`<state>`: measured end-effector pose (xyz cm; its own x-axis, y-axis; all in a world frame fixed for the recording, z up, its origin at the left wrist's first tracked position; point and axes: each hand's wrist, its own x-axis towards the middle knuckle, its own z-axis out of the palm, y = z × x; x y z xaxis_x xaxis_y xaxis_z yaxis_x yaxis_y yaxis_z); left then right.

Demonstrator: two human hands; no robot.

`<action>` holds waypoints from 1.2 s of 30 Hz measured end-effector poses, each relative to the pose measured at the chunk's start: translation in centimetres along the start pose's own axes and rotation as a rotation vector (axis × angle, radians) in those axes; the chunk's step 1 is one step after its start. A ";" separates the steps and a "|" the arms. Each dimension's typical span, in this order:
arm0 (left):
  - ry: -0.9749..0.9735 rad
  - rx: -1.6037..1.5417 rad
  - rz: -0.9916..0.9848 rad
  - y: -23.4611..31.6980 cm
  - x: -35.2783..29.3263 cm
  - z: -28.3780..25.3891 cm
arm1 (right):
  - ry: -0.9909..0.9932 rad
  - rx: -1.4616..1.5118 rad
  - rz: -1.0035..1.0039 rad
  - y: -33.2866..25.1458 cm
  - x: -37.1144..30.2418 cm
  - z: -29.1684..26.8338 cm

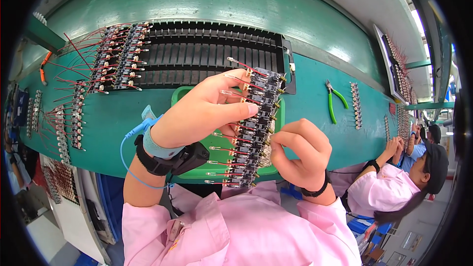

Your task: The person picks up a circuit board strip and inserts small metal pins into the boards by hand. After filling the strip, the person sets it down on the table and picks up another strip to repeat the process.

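Note:
A long strip of joined black circuit boards point(257, 133) stands slanted in front of me. Short red wires with small clear-tipped ends stick out along its left side. My left hand point(197, 111) grips its upper part, thumb across the face and fingers behind. At the strip's right edge my right hand point(305, 155) is closed in a pinch, fingertips close to the boards; whatever they hold is too small to make out. Behind and below the strip is a green plastic bin point(197, 173), its contents mostly hidden.
A black slotted rack point(207, 59) lies behind, with wired board strips point(129, 59) at its left end. Green-handled cutters point(331, 108) and another strip point(355, 106) lie at right. More strips point(77, 116) rest at left. A blue cord hangs from my left wrist. A co-worker point(389, 187) sits at right.

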<state>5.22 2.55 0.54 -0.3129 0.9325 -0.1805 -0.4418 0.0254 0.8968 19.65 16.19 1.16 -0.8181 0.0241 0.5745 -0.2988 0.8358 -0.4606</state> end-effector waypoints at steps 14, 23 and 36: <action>0.000 -0.005 -0.018 0.0 0.0 0.1 | 0.044 0.439 0.312 0.4 -1.2 -0.1; -0.027 -0.052 -0.049 -0.2 0.2 0.0 | 0.063 0.618 0.268 1.2 -1.6 0.7; -0.052 -0.075 -0.046 -0.4 0.1 -0.2 | 0.046 0.595 0.244 1.0 -1.6 0.8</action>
<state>5.24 2.60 0.06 -0.2476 0.9485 -0.1976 -0.5171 0.0431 0.8549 20.27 16.58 -0.77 -0.8791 0.2100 0.4280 -0.3386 0.3569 -0.8706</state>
